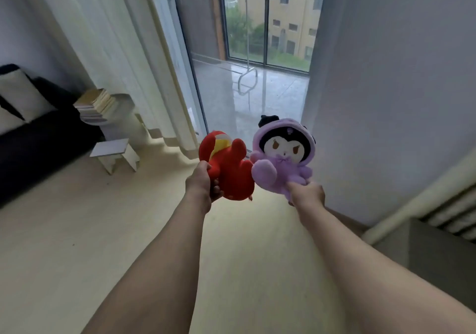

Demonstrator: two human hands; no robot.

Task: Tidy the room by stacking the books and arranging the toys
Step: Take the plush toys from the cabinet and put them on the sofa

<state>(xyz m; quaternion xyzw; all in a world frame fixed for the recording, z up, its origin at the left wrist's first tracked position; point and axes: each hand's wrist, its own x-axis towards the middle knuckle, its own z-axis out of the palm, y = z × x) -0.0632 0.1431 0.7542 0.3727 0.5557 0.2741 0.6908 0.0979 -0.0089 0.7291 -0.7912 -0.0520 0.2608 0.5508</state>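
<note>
Far left, a dark sofa (38, 138) w/ white cushions, then a book stack (94, 104) on a small white surface (121, 107) by the curtain. Center: left hand (203, 183) holds red plush toy (228, 168) in midair, fingers curled round its lower part. Right hand (307, 193) grips purple hooded plush doll (283, 158) at its base, fingers pinching it; toys touch above the floor (77, 230).

We see our two arms bare from the elbows down to the wrists, with no sleeves, watch, bracelet or rings on them. Our left hand (203, 181) and right hand (307, 194) wear no gloves.
</note>
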